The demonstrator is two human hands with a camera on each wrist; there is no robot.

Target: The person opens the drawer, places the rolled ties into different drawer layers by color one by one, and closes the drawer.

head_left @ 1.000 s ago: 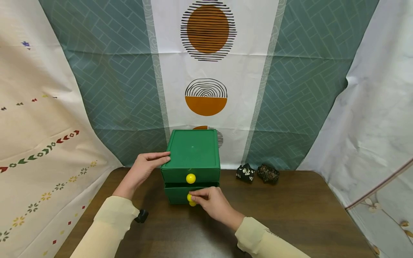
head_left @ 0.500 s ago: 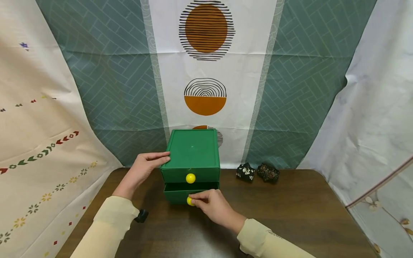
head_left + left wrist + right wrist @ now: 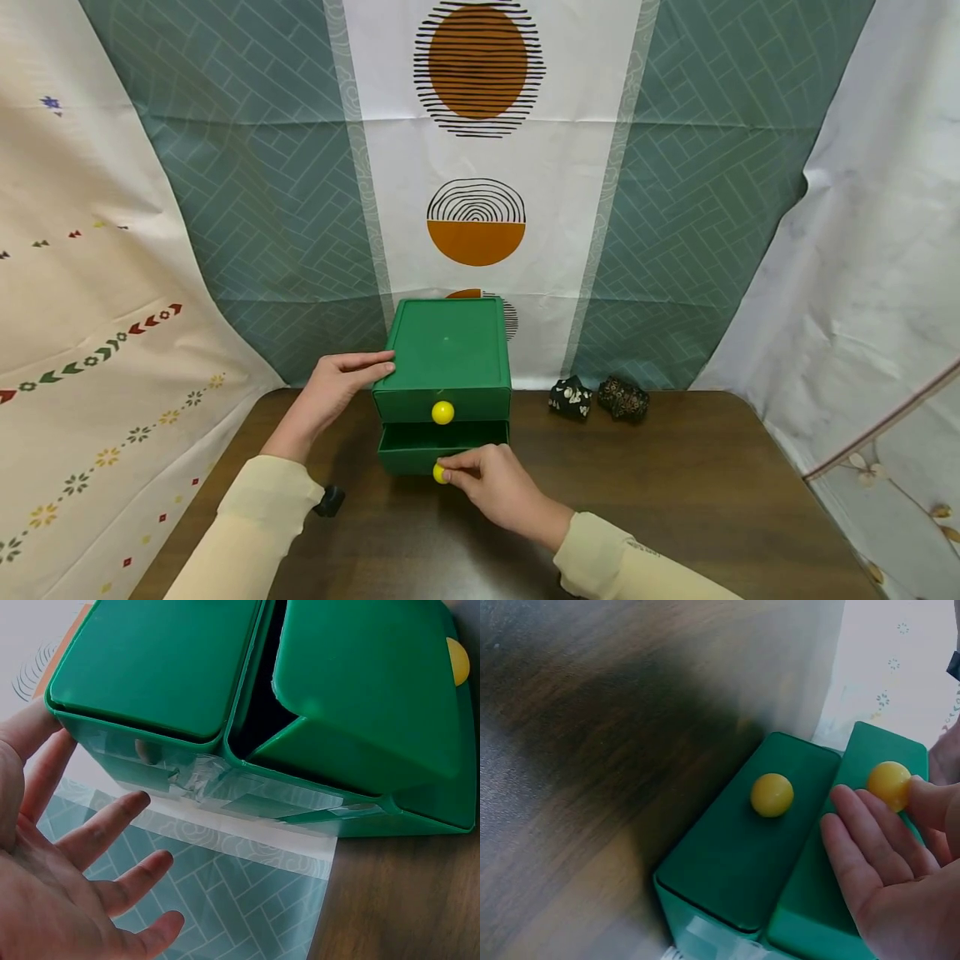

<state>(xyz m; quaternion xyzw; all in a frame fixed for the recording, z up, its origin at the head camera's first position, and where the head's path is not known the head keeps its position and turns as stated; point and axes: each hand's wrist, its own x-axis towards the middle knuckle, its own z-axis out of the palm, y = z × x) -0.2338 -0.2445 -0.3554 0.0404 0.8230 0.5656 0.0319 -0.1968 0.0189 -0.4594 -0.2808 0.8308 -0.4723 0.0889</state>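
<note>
Risk: the light green box (image 3: 447, 354) may slide or tip forward on the table (image 3: 675, 483) if the left hand (image 3: 333, 392), fingers straight against its left top edge, loses contact. The right hand (image 3: 491, 483) pinches the yellow knob (image 3: 439, 473) of the lower drawer (image 3: 416, 450), which stands partly out; fingertip slip is possible.

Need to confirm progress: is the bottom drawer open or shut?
Partly open: the bottom drawer juts past the top drawer, a dark gap above it.

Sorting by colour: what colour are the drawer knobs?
Yellow knobs, clearest in the right wrist view.
</note>
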